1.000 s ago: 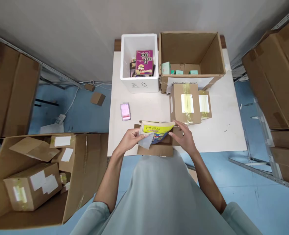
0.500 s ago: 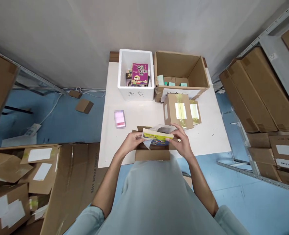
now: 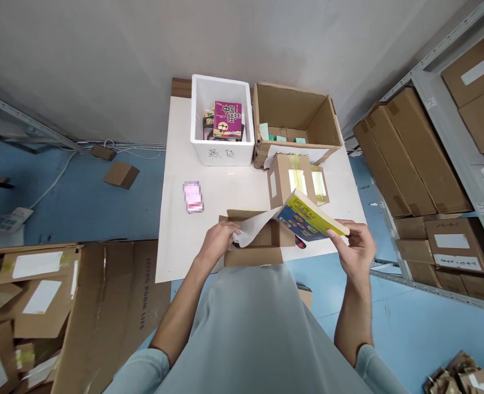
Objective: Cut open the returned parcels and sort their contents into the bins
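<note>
My right hand [image 3: 356, 243] grips a yellow and blue book [image 3: 307, 219], held out over the table's right front edge. A sheet of white wrapping paper [image 3: 253, 230] is pinched in my left hand [image 3: 217, 241] above a small open cardboard box [image 3: 253, 246] at the near edge of the white table [image 3: 184, 230]. The paper's far end still reaches the book.
A white foam box [image 3: 222, 146] with a purple book and an open carton [image 3: 295, 117] stand at the table's back. Two taped parcels [image 3: 295, 178] lie in front of them, a pink item [image 3: 193, 197] to the left. Cartons fill shelves [image 3: 430, 164] right; more parcels lie lower left.
My right hand has pulled the book up and to the right, out of the paper and away from the small box. My left hand stays at the box holding the paper. The view shifted.
</note>
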A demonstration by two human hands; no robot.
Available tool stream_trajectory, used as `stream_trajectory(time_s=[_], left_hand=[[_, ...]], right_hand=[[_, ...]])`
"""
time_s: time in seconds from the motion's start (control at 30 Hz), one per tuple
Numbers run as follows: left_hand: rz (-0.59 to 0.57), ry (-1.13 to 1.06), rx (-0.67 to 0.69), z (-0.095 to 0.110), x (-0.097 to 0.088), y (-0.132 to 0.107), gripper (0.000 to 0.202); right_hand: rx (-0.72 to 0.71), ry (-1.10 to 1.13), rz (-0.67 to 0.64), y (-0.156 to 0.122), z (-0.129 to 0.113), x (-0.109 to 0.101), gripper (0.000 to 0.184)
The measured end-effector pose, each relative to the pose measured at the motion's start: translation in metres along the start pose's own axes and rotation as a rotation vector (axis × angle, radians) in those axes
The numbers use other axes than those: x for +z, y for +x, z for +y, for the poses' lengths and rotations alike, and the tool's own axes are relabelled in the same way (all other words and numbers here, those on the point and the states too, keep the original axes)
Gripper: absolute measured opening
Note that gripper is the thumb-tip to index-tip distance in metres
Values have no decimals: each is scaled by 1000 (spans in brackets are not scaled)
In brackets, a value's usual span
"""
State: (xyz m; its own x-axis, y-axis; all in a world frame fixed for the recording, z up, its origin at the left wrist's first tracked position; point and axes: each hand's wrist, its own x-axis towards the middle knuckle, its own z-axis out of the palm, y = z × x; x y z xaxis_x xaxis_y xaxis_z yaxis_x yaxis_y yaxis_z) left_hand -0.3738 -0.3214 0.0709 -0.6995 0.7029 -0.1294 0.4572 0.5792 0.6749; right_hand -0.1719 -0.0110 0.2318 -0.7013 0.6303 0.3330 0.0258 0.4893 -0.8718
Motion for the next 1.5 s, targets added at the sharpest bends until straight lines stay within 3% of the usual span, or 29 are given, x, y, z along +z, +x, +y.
stream_trajectory(time_s=[0.17,0.37,0.5,0.6,0.7,0.8,0.97,1.1,1.27,1.5], left_hand=[[-14,-15,47,3,11,-2,48],[-50,-76,39,8,16,4,42],[-79,-88,-38,13,12,1,48],[-108,-79,-132,15,8,-7,50],[-75,-141,-242,14,4,-14,46],[-19,-393,-307,12,0,-16,51],[-65,-843,-221,26,-18,-8,85],[-180,-1017,-162,46,-38,-4,88],[-161,-1050,-163,61,-53,4,76],[-53,-962,-192,70,-48,17,68]], right_hand=[[78,30,-125,-9,6,22,29],[229,50,-378,-26,42,77,39],[303,24,-490,-37,70,115,45],[364,-50,-544,-43,80,132,46],[369,-67,-543,-42,77,132,46],[347,3,-493,-34,62,117,45],[408,233,-323,-9,31,84,47],[501,470,-207,12,17,75,53],[539,567,-109,32,14,87,58],[536,437,-131,42,38,105,65]])
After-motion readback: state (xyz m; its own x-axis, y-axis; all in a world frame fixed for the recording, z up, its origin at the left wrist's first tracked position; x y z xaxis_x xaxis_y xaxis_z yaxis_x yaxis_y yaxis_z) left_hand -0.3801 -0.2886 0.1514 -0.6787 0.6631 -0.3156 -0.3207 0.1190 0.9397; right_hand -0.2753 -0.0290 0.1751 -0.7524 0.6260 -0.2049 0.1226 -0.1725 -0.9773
